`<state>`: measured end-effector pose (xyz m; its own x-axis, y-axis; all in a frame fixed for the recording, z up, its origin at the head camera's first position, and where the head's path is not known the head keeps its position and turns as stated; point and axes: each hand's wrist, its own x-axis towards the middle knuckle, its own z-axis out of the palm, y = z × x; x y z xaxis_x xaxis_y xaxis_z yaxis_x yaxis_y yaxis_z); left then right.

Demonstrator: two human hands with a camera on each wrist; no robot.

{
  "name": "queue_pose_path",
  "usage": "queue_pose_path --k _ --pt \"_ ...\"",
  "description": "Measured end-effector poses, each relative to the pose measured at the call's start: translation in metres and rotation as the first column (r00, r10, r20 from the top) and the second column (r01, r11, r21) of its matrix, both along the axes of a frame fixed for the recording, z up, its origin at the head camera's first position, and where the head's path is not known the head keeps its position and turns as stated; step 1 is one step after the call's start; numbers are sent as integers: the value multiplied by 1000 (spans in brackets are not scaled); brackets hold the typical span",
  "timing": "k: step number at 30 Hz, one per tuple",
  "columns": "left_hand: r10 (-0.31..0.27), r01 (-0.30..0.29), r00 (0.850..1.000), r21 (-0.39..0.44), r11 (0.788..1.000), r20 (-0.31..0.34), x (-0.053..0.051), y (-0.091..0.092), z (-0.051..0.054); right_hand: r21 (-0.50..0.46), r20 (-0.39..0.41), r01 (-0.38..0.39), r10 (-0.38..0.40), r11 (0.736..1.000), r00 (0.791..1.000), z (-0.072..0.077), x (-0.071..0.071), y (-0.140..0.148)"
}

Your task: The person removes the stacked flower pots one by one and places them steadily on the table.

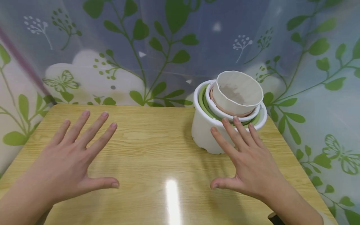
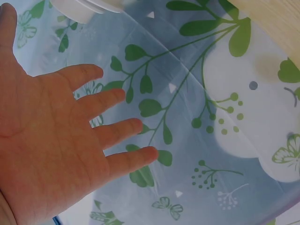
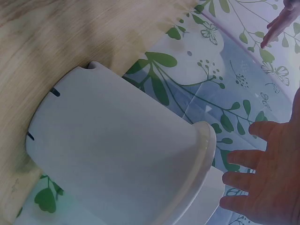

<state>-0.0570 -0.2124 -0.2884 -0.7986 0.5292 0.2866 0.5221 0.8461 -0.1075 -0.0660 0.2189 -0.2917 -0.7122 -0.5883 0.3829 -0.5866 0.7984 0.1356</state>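
Both hands hover over the wooden table with fingers spread and palms down, holding nothing. My left hand (image 1: 70, 159) is above the table's left side, and its bare palm fills the left of the left wrist view. On the right, my right hand (image 1: 250, 162) is nearest to a stack of nested plant pots; in the head view its fingertips overlap the stack's front. The outermost is a large white pot (image 1: 203, 128) with notches at its base. Inside it sit a green pot (image 1: 203, 101), a smaller white pot, a thin pinkish rim and a pale faceted pot (image 1: 239, 90) on top.
The light wooden table (image 1: 146, 140) has a bright glare streak near its front. Behind it and along the right hangs a blue and white curtain (image 1: 157, 47) printed with green leaves and butterflies. The pot stack stands close to the back right corner.
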Motion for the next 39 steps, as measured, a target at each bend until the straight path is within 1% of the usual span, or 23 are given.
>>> queue_pose_path --k 7,9,12,15,18,20,22,23,25,26,28,29,31,32,33,35,37,39 --pt "-3 3 1000 4 1000 12 -1 3 1 -52 -35 -6 4 999 999 0 2 8" --pt "-5 5 1000 7 1000 20 -2 5 1 -79 -43 1 -4 997 999 2 2 11" --pt "-8 7 999 23 1000 40 -5 11 -1 -147 -55 2 -10 989 998 3 -1 16" --pt "-24 21 998 59 998 65 -12 21 -2 -232 -81 12 -32 973 996 6 -7 22" --pt "-57 48 995 110 993 79 -24 36 -2 -326 -125 21 -65 945 990 9 -18 28" --pt "-90 78 993 146 986 79 -35 48 -3 -403 -143 20 -84 915 986 9 -27 32" --pt "-129 112 988 196 974 78 -47 60 -6 -491 -151 7 -93 871 984 8 -37 35" --pt "-159 136 984 233 963 86 -53 66 -8 -540 -149 3 -99 842 984 7 -41 37" --pt "-212 173 972 309 935 97 -64 77 -13 -618 -157 -10 -112 786 981 3 -49 41" --pt "-236 188 967 349 918 100 -70 82 -16 -657 -172 -25 -117 754 978 1 -53 42" --pt "-283 215 954 423 881 104 -79 90 -22 -712 -212 -60 -133 700 968 -5 -59 45" --pt "-297 223 950 451 864 98 -82 94 -25 -727 -236 -80 -139 682 962 -8 -62 47" --pt "-304 239 951 482 843 61 -89 103 -30 -742 -278 -129 -126 658 952 -13 -67 51" --pt "-309 252 950 492 833 37 -92 108 -32 -742 -288 -147 -113 655 951 -16 -68 53" --pt "-308 261 951 499 827 12 -95 113 -32 -732 -289 -157 -94 663 953 -18 -69 55" --pt "-306 288 951 509 811 -50 -102 123 -31 -693 -274 -167 -42 701 961 -20 -71 60" --pt "-312 320 944 522 791 -106 -107 134 -29 -646 -255 -180 12 742 967 -21 -72 64" --pt "-330 354 933 548 758 -146 -111 144 -27 -594 -246 -192 51 781 968 -21 -73 66"
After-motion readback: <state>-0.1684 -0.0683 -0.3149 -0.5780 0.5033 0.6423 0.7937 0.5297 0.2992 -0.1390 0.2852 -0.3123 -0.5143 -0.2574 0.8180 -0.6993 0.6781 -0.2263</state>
